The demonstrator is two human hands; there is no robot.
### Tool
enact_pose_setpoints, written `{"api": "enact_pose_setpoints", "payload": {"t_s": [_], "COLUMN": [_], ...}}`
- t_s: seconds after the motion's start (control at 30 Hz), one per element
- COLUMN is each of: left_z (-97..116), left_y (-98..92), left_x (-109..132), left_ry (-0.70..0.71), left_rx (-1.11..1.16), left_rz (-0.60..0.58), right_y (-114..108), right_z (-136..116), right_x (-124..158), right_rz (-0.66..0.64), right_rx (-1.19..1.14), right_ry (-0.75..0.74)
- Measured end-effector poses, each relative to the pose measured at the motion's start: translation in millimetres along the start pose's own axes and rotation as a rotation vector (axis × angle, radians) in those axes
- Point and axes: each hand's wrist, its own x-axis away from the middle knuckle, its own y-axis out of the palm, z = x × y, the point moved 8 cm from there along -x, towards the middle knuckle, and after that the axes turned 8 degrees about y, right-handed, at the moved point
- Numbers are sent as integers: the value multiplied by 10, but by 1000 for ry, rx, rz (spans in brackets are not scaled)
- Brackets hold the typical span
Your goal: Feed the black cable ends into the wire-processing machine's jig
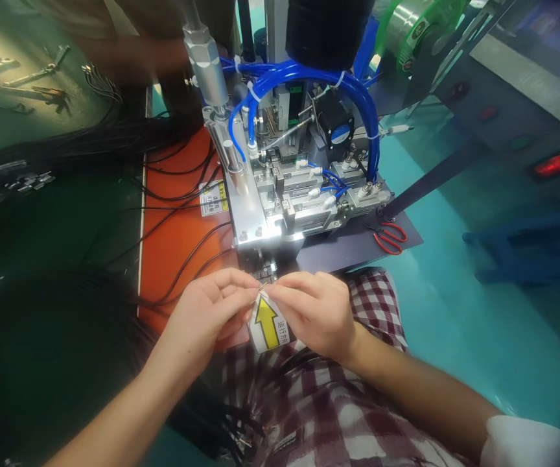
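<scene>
Fingertips together, my left hand pinches a thin wire, of which only a tiny bit shows. From the other side my right hand is closed in a pinch on the same spot, so the two hands almost touch. Just in front of them is the front end of a metal pneumatic machine. A white label with a yellow arrow lies below the fingertips, partly covered by the hands.
Black cables run over the orange board at left, with bundles beyond it. Red-handled pliers lie on the machine's base plate, right side. A control box with a lit red switch stands at right. Another person's arm is blurred at upper left.
</scene>
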Motion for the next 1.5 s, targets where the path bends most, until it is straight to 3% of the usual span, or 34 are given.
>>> {"api": "enact_pose_setpoints", "payload": {"t_s": [0.2,0.37,0.47,0.8,0.9,1.07,1.5], "left_z": [-35,-23,-28,-10,-3,-13,-14], "left_y": [6,-4,0,46,50,63,80], "left_x": [-8,-1,3,-9,-9,18,16], "left_ry": [-22,6,7,31,48,32,15], "left_rx": [4,-14,-4,42,52,65,34], "left_rz": [9,1,-3,-35,-37,-23,-10], "right_y": [1,75,146,475,488,430,434], "right_z": [153,222,250,375,352,320,387], "right_x": [-62,-104,-95,94,112,119,22], "right_rz": [13,-30,-89,-297,-319,-282,-349], "right_rx": [-353,-437,-508,-886,-897,-852,-841], "right_ry": [255,410,488,984,1003,902,914]}}
